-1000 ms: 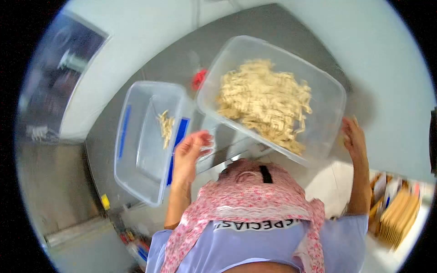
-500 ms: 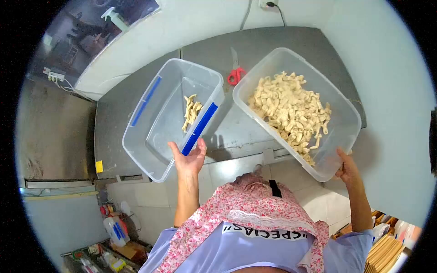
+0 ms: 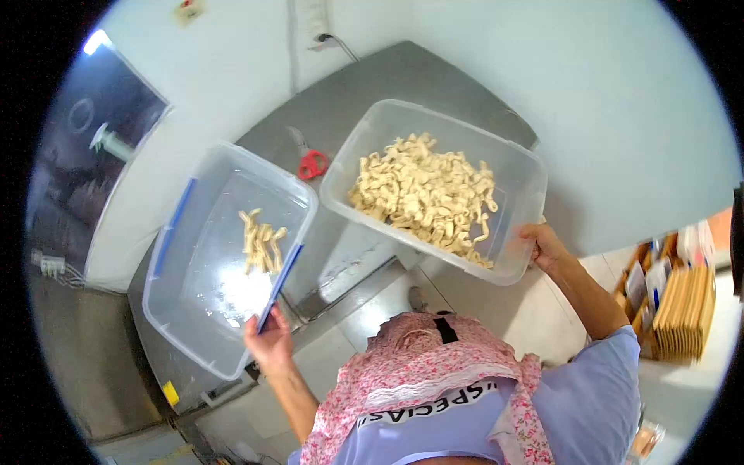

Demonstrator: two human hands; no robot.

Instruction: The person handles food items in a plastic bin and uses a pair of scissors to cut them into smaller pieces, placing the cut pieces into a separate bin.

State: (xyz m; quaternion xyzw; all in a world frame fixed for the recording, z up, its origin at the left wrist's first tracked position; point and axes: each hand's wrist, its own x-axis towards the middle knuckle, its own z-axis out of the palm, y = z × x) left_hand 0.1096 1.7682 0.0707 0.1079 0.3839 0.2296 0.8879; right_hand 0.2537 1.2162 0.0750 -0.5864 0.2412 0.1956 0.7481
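The left hand (image 3: 269, 339) is now being closed over the near rim of the left clear plastic tub (image 3: 203, 310), fingers curled beside its blue rim strip (image 3: 280, 285) – half a second ago that hand was being held open, palm just short of the same rim. So both tubs are now being gripped at once. The right hand (image 3: 543, 245) is being kept wrapped on the near right corner of the right clear plastic tub (image 3: 521, 198), as it was before.

The heap of pale strips (image 3: 422, 194) – pasta or cut dough, which cannot be told at this blur – is lying in the right tub, just left of the right hand and well apart from the left hand. A few like strips (image 3: 260, 240) are lying in the left tub, a little beyond the left hand.

Both tubs are being supported on the grey steel counter (image 3: 403, 74), the right one seemingly overhanging its near edge. Red-handled scissors (image 3: 311, 163) are lying between the tubs' far corners.
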